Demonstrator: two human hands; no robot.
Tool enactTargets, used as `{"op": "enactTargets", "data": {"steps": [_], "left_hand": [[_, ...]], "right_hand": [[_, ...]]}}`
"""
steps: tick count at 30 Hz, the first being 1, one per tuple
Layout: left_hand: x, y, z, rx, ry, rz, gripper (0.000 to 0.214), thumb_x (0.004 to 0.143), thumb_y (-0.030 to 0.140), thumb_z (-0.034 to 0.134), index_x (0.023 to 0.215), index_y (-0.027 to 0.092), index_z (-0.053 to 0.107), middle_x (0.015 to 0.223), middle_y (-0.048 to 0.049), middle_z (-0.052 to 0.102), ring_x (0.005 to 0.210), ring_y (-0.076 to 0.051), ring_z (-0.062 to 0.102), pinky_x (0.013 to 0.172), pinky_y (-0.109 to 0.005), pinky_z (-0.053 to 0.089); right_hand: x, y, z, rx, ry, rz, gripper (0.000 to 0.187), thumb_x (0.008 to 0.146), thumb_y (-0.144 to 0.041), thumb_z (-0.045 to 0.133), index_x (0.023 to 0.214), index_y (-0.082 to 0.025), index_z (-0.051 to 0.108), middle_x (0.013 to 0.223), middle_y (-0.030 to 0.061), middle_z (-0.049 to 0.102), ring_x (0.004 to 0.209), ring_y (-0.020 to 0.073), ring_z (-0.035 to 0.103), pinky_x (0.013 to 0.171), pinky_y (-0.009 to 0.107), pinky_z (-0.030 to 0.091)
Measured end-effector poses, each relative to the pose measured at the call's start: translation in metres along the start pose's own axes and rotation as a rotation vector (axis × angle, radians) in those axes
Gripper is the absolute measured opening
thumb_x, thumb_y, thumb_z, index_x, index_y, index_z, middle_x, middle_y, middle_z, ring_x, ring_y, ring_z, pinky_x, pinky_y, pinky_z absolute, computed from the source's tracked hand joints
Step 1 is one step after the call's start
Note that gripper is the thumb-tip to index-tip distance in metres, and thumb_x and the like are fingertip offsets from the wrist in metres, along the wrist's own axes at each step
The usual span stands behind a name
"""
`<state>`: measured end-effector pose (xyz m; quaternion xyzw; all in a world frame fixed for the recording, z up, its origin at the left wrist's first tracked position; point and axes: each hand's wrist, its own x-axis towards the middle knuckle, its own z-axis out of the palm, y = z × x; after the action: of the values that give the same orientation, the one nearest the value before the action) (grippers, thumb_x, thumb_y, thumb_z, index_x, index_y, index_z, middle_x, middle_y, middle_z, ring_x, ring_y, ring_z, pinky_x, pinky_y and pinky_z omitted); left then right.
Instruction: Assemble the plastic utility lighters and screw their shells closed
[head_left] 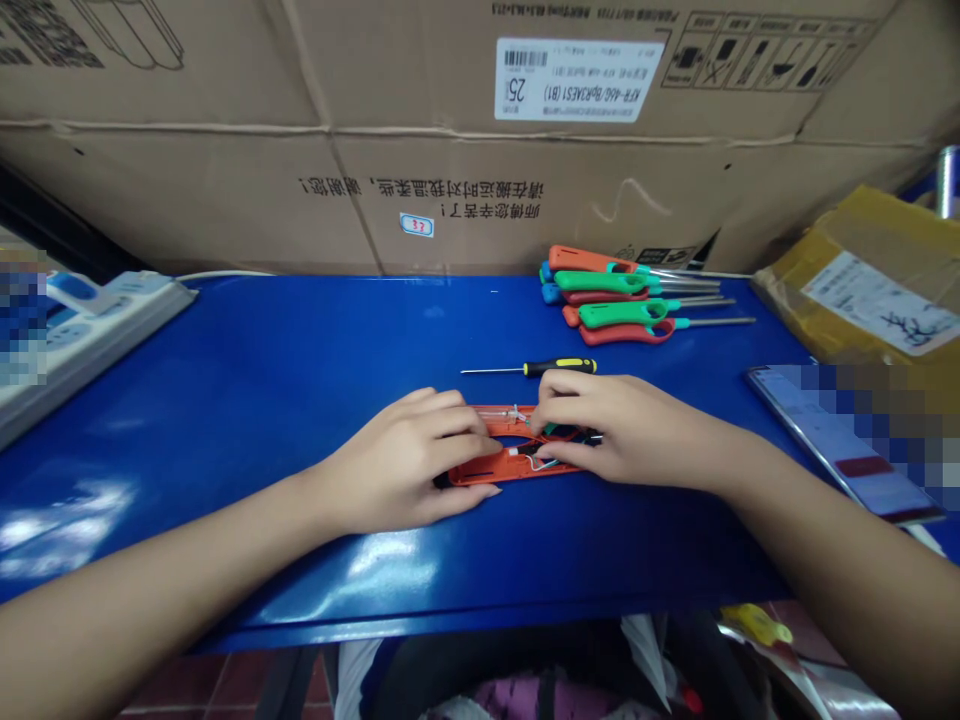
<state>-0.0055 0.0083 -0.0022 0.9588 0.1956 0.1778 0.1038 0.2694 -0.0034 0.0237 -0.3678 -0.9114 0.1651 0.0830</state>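
An orange lighter casing (480, 468) lies open on the blue table in front of me, its inner parts showing: a clear tube, a white piece and thin wires. My left hand (420, 455) grips the casing's left end, thumb along the near edge and fingers over the top. At the right end, my right hand (600, 425) has its fingertips closed on the inner parts near the wires; exactly which part it pinches is hidden. Just beyond my hands lies a screwdriver (561, 367) with a black and yellow handle, its shaft pointing left.
Several green, orange and red long-nosed lighters (630, 314) lie piled at the back right. A large cardboard box (420, 160) walls off the far side. A taped parcel (862, 270) and a phone-like flat object (832, 430) are on the right, a white power strip (97, 330) on the left.
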Motion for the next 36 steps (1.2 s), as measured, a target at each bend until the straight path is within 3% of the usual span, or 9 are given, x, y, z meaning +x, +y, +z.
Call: {"op": "enactTargets", "data": {"steps": [8, 13, 17, 21, 26, 32, 36], "left_hand": [[0.0, 0.004, -0.002, 0.153, 0.023, 0.112, 0.022, 0.103, 0.022, 0.056, 0.116, 0.015, 0.072, 0.104, -0.0051, 0.076, 0.091, -0.021, 0.064, 0.074, -0.036, 0.041], [0.001, 0.014, -0.005, 0.183, 0.02, 0.061, 0.033, 0.099, 0.041, 0.062, 0.116, 0.014, 0.073, 0.1, -0.0072, 0.075, 0.089, -0.024, 0.064, 0.072, -0.038, 0.043], [0.0, 0.013, -0.004, 0.087, 0.079, -0.023, 0.029, 0.101, 0.032, 0.06, 0.123, 0.017, 0.07, 0.112, -0.0067, 0.074, 0.094, -0.022, 0.064, 0.079, -0.037, 0.048], [0.0, 0.002, 0.001, -0.032, 0.132, -0.158, 0.029, 0.103, 0.023, 0.055, 0.129, 0.019, 0.066, 0.117, -0.0068, 0.071, 0.103, -0.021, 0.063, 0.091, -0.037, 0.051], [0.002, -0.007, 0.007, -0.117, 0.13, -0.287, 0.021, 0.1, 0.027, 0.062, 0.118, 0.019, 0.069, 0.112, -0.0069, 0.067, 0.102, -0.022, 0.062, 0.089, -0.039, 0.053], [0.005, -0.006, 0.007, -0.158, 0.103, -0.362, 0.015, 0.098, 0.028, 0.063, 0.111, 0.02, 0.066, 0.108, -0.0064, 0.063, 0.099, -0.022, 0.061, 0.089, -0.04, 0.053], [0.004, -0.006, 0.006, -0.177, 0.115, -0.397, 0.013, 0.098, 0.029, 0.063, 0.107, 0.019, 0.064, 0.106, -0.0057, 0.063, 0.097, -0.022, 0.061, 0.086, -0.039, 0.052]], "right_hand": [[0.0, 0.004, 0.005, -0.066, 0.211, 0.002, 0.017, 0.102, -0.026, 0.056, 0.096, -0.019, 0.07, 0.099, 0.0045, 0.067, 0.081, 0.016, 0.064, 0.07, 0.028, 0.043], [0.002, 0.008, 0.006, -0.097, 0.286, 0.119, 0.01, 0.097, -0.027, 0.063, 0.096, -0.02, 0.069, 0.097, 0.0023, 0.068, 0.074, 0.0138, 0.061, 0.064, 0.027, 0.042], [0.001, 0.01, 0.0, -0.141, 0.347, 0.154, 0.012, 0.096, -0.026, 0.062, 0.104, -0.021, 0.07, 0.101, 0.0012, 0.071, 0.079, 0.0147, 0.064, 0.066, 0.028, 0.044], [-0.004, 0.009, -0.01, -0.174, 0.193, 0.122, 0.013, 0.096, -0.033, 0.062, 0.101, -0.023, 0.068, 0.1, 0.0009, 0.069, 0.079, 0.016, 0.063, 0.064, 0.029, 0.042], [-0.005, 0.005, -0.009, -0.172, -0.029, 0.177, 0.014, 0.097, -0.035, 0.064, 0.101, -0.022, 0.064, 0.102, 0.0019, 0.065, 0.078, 0.0173, 0.061, 0.061, 0.029, 0.039], [-0.001, 0.0, -0.004, -0.145, -0.044, 0.213, 0.01, 0.099, -0.031, 0.059, 0.097, -0.022, 0.057, 0.097, 0.0017, 0.063, 0.075, 0.018, 0.059, 0.062, 0.03, 0.036], [0.001, -0.001, -0.005, -0.117, 0.018, 0.214, 0.01, 0.099, -0.031, 0.058, 0.095, -0.022, 0.056, 0.095, 0.0014, 0.064, 0.075, 0.0174, 0.058, 0.062, 0.029, 0.035]]}}
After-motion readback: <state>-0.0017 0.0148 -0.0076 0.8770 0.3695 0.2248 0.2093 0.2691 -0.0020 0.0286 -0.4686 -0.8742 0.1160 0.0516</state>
